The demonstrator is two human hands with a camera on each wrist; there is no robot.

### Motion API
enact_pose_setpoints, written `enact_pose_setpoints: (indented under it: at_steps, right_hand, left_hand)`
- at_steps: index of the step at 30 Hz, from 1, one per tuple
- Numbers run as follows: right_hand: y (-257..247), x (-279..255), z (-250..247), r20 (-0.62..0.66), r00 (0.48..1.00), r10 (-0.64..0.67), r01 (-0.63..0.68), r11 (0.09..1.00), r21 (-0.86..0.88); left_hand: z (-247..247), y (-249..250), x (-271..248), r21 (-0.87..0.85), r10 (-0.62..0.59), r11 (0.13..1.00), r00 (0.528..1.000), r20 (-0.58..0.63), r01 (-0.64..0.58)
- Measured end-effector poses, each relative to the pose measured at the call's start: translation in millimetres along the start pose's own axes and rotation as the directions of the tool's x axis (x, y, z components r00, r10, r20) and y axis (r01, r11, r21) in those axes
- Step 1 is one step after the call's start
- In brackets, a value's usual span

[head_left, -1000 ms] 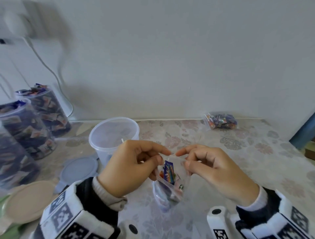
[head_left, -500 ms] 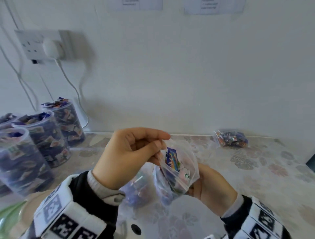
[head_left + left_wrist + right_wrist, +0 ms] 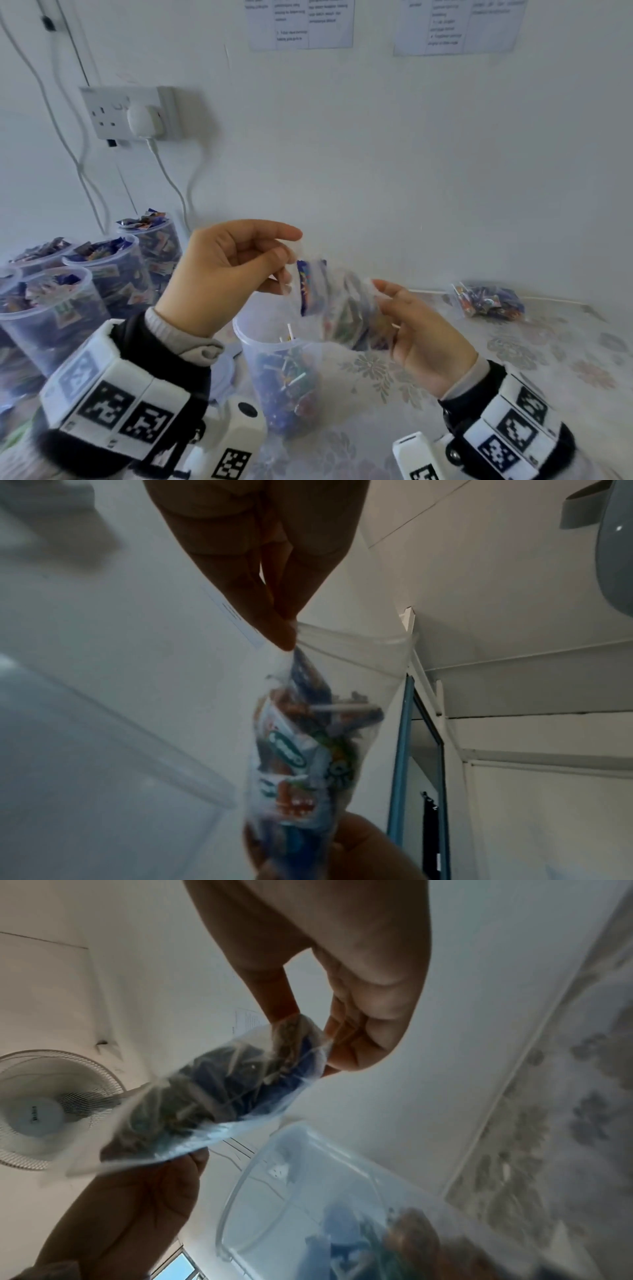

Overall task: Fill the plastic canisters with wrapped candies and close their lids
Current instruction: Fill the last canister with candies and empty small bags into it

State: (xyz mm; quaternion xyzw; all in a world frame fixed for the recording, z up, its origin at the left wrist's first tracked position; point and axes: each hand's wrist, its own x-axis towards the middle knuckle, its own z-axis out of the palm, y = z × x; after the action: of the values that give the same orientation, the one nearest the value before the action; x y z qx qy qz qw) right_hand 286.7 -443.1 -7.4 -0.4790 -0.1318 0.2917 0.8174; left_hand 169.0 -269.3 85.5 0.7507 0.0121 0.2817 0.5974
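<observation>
The left hand (image 3: 226,274) pinches the bag (image 3: 337,308) mouth while the right hand (image 3: 421,339) grips its bottom. It is tipped over the open canister (image 3: 274,373) (already part full), probably so the candies slide in.

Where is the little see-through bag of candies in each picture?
Head: the bag is in the middle, tipped over the open canister, between the left hand and right hand.
Left wrist: the bag hangs in the centre, from the fingertips.
Right wrist: the bag is left of centre.
Shared landmark: the open canister, just under the bag.
</observation>
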Motion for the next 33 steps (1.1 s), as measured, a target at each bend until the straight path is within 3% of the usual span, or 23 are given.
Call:
enact_pose_setpoints:
  at_steps: [9, 13, 18, 27, 33]
  right_hand:
    - [-27.2, 8.9, 19.0, -0.05, 0.97, -0.237, 0.225, 0.958, -0.178]
    - [-30.7, 17.6, 31.7, -0.099, 0.94, -0.327, 0.293, 0.921, -0.259]
    - [-36.3, 20.9, 46.5, -0.136, 0.894, -0.427, 0.369, 0.873, -0.317]
    - [-69.3, 24.6, 74.5, -0.005, 0.795, -0.606, 0.546, 0.72, -0.428]
    - [-79.9, 26.4, 94.7, 0.23, 0.765, -0.601, 0.612, 0.567, -0.552]
  left_hand:
    - [-21.6, -17.7, 14.9, 0.099, -0.088, 0.991, 0.994, -0.062, 0.094]
    - [-21.7, -23.9, 17.2, -0.005, -0.173, 0.985, 0.98, -0.101, 0.173]
    - [-24.3, -30.2, 16.0, 0.043, -0.142, 0.988, 0.983, -0.115, 0.148]
    - [-38.8, -33.0, 14.6, 0.028, -0.122, 0.991, 0.974, -0.192, 0.13]
    - [-36.5, -38.1, 7.6, 0.098, -0.053, 0.993, 0.978, -0.202, 0.074]
